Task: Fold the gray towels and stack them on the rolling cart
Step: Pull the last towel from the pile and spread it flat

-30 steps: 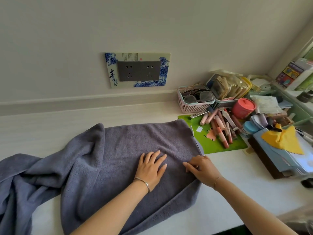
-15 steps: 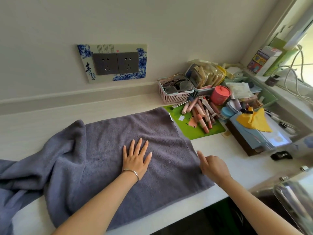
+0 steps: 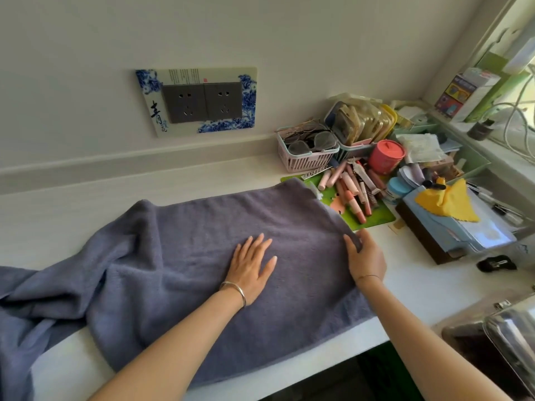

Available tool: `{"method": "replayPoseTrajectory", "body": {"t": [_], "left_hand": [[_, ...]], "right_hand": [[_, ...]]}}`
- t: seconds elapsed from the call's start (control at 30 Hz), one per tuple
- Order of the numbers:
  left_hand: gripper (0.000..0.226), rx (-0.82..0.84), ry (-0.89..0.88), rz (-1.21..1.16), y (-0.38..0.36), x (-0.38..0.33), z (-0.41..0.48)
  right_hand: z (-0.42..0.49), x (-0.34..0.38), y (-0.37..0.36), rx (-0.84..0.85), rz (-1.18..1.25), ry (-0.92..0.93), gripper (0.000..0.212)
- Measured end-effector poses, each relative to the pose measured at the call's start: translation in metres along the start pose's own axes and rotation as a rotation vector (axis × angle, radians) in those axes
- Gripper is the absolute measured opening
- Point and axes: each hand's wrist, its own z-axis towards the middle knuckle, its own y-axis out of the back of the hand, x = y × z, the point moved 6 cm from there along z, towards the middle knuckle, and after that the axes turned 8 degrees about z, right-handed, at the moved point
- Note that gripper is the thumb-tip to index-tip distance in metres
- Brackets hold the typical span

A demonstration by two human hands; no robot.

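Across the white counter (image 3: 411, 273) the gray towel (image 3: 202, 256) is lying with its right half smoothed flat, while its left part is bunching into deep folds and trailing off toward the near left. The left hand (image 3: 252, 269) is staying where it was a second ago, palm down and fingers straight, pressing on the towel just right of its middle.

The change is happening at the towel's right edge. A second ago the right hand (image 3: 366, 259) was resting on top of the cloth just inside that edge; now it is sitting at the edge itself, thumb over the top and the other fingers curling round the hem, so it is pinching the towel rather than flattening it. That looks like smoothing giving way to the first fold, with the left hand anchoring the cloth while the right is getting ready to carry the edge across to the left.

Just right of the towel's far corner a green mat (image 3: 373, 219) is lying under a heap of pink tubes (image 3: 351, 189). Beyond that corner a pink basket (image 3: 307, 162) is standing against the wall. No rolling cart is showing that I can identify, and the bunched left part will probably need straightening before any fold lies square.
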Motion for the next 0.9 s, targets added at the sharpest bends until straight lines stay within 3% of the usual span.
{"method": "replayPoseTrajectory", "body": {"t": [0.1, 0.23, 0.43, 0.53, 0.7, 0.9], "left_hand": [[0.062, 0.004, -0.043, -0.025, 0.011, 0.005, -0.008], [0.097, -0.086, -0.027, 0.035, 0.037, 0.039, -0.030], [0.096, -0.215, 0.135, 0.147, 0.100, 0.137, -0.076], [0.101, -0.250, 0.272, 0.184, 0.133, 0.199, -0.113], [0.089, -0.260, 0.489, 0.216, 0.174, 0.289, -0.187], [0.078, -0.179, 0.452, 0.182, 0.180, 0.347, -0.245]], "right_hand": [[0.008, -0.019, 0.006, -0.038, -0.041, -0.106, 0.024], [-0.002, 0.016, -0.008, -0.079, -0.070, 0.069, 0.039], [-0.071, 0.141, -0.102, 0.287, 0.084, 0.417, 0.044], [-0.124, 0.199, -0.151, 0.505, 0.181, 0.484, 0.043], [-0.212, 0.277, -0.218, 0.731, 0.230, 0.653, 0.050], [-0.297, 0.334, -0.277, 0.941, 0.100, 0.844, 0.070]]}}
